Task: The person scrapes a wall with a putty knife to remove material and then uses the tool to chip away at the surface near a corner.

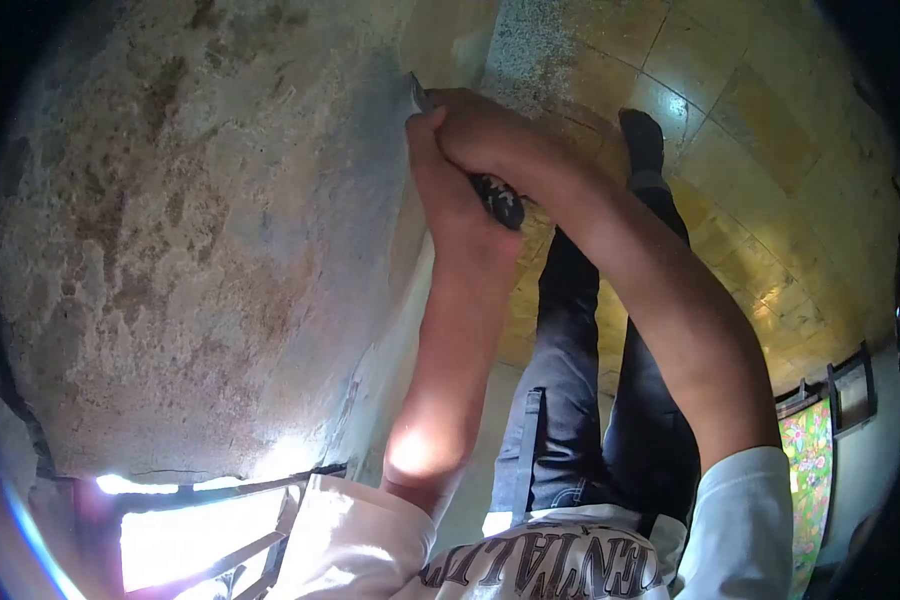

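Observation:
Both of my hands are closed together beside the wall (210, 240), near the corner where it meets the floor. Wrapped in my left hand (445, 190) is a tool with a dark, light-patterned handle (500, 202) whose butt end sticks out near the wrist. Its metal blade (417, 95) shows past my fingers, with the tip at the wall surface. My right hand (460, 125) crosses over from the right, its fingers curled at the blade end of the same tool. Most of the grip is hidden by my hands.
The wall is patchy, with brown stains and worn paint. Pale flakes (535, 50) lie on the yellowish tiled floor (770, 150) along its base. My legs and dark-socked foot (643, 140) are below. A bright window (200, 535) is at lower left, a flowered cloth (808, 470) at right.

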